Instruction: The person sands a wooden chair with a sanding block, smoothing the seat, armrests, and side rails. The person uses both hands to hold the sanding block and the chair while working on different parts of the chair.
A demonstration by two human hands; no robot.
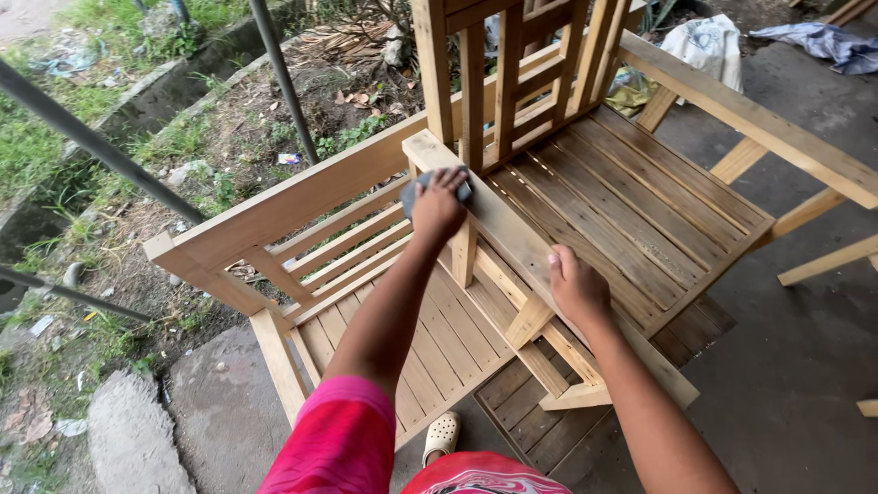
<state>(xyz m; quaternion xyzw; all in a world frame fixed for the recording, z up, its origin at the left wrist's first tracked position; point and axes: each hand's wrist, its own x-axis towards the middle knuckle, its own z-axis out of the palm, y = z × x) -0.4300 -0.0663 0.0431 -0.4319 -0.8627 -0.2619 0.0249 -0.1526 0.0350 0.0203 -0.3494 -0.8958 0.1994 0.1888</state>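
While standing over bare wooden chairs [631,197] on a concrete floor [796,348] outdoors, we press a grey sanding pad [428,188] onto the armrest [512,233] with our left hand [437,207], fingers curled on it. Our right hand [576,285] lies flat on the same armrest, open. Dirt, grass [137,146] and metal poles [87,137] sit left; a sandal [441,436] lies below.
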